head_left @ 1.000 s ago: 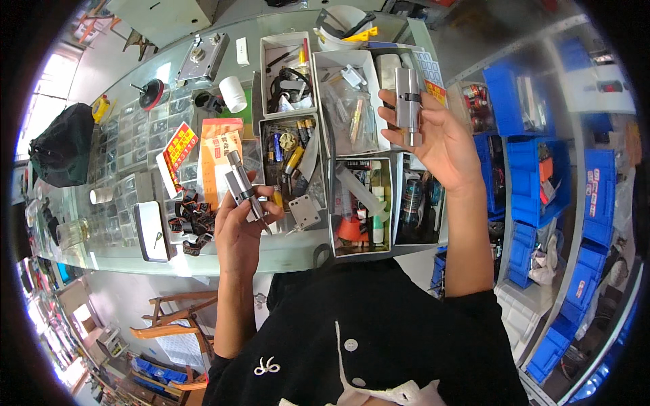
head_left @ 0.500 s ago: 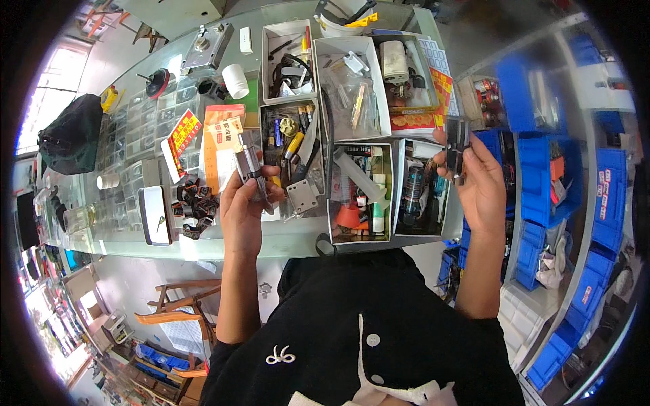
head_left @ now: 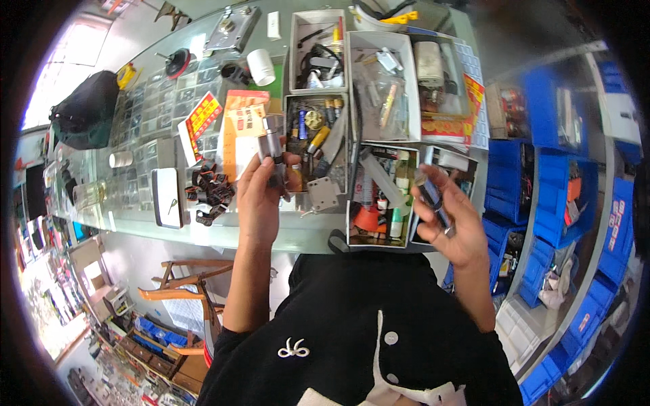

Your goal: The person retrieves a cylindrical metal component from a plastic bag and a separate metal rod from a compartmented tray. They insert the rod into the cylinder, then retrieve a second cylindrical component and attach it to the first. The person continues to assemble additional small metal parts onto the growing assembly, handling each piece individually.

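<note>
Left-hand piece: you hold a silvery metal lock cylinder point(head_left: 271, 147) upright in your left hand point(head_left: 261, 196), over the bench edge, at 12 o'clock from your wrist.
Left fingers: wrapped round its lower half, thumb pressed against the side; the upper end stands free.
Right-hand piece: a dark, slim metal part point(head_left: 431, 199) lies tilted across your right hand point(head_left: 452, 220), at 3 o'clock from the cylinder and well apart from it.
Right fingers: curled loosely and pinching the part between thumb and forefinger; exactly how tight, you cannot tell.
Handling: both look like solid metal, so expect them stiff, dense for their size and smooth enough to slip. Keep the grip on the cylinder's round body, low down; take the slim part near its middle.
Near the cylinder: an open grey tray of batteries and small tools point(head_left: 317, 139) sits just at 2 o'clock; an orange-and-white paper packet point(head_left: 238, 128) at 10 o'clock.
Further left: a heap of small black clips point(head_left: 210, 193) at 8 o'clock, beside a flat grey case point(head_left: 167, 197).
Between the hands: a white box of tubes and bottles point(head_left: 382, 196) on the glass-topped bench point(head_left: 284, 233).
Far right: blue storage bins point(head_left: 555, 176) at 3 o'clock.
</note>
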A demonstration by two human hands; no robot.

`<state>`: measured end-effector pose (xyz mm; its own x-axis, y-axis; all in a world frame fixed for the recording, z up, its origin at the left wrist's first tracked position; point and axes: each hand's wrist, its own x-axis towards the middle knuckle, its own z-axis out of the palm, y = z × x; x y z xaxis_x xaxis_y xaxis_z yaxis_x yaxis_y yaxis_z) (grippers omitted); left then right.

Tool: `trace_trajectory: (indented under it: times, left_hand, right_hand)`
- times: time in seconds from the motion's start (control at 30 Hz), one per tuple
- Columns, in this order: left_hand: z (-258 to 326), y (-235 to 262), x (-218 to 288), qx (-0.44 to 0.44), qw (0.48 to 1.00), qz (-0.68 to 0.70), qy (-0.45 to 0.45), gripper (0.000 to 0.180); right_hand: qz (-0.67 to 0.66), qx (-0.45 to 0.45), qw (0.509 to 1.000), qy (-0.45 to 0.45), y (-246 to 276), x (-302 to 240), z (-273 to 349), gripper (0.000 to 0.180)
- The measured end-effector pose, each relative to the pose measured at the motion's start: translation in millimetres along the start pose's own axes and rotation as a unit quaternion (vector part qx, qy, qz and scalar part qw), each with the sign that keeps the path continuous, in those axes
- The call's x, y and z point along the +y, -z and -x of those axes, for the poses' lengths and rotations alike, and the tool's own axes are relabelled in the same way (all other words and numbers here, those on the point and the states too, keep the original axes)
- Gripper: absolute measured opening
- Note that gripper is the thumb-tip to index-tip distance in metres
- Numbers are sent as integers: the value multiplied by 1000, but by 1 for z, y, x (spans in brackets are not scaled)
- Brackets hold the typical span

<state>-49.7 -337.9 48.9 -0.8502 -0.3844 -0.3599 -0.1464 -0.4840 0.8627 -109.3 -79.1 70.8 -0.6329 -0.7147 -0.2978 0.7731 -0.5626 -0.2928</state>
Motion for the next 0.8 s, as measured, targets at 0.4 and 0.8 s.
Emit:
trace_trajectory:
  times: [0.4,0.8]
  left_hand:
    - [-10,10,0,-108,946,283,118,47]
    - [-9,10,1,-83,963,241,88,33]
  right_hand:
    - [68,120,984,117,-4,-2,-7,40]
    - [-27,120,989,85,2,9,-1,42]
